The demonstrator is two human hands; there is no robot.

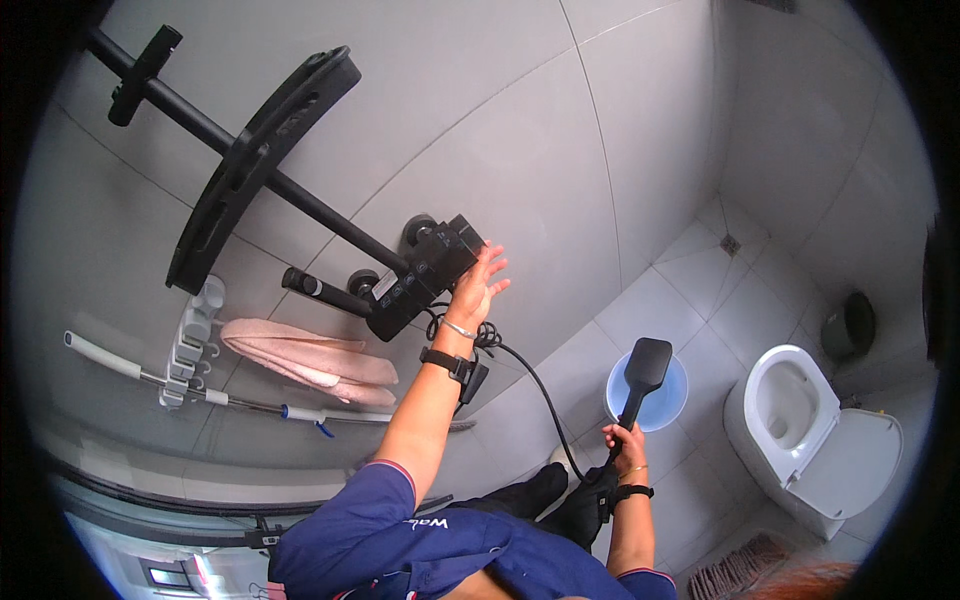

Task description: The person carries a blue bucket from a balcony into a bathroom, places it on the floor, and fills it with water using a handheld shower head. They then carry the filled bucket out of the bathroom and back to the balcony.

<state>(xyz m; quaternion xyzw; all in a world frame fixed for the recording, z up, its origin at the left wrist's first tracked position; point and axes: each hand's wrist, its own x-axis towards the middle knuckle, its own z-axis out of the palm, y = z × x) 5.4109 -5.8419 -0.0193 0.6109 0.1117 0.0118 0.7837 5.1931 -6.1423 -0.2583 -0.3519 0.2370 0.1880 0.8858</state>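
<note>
My left hand [478, 291] rests at the right end of a black shower mixer unit [420, 281] on the wall, fingers spread, thumb side partly hidden. My right hand [628, 444] grips the handle of a black hand shower [646, 366], whose broad head is over a light-blue bucket [677, 397] on the floor. A black shower hose [546, 394] hangs coiled below the mixer and runs to the handle. No water can be made out. A black spout [326, 292] extends from the mixer's left side, and a black riser pipe [322, 206] runs from it past a black shelf [251, 165].
A pink towel [307, 360], a white hook rack [187, 345] and a long-handled tool [240, 403] are along the wall at left. To the right stand a toilet [787, 412] with its lid up and a dark bin [847, 326]. A mop or brush head [739, 566] lies lower right.
</note>
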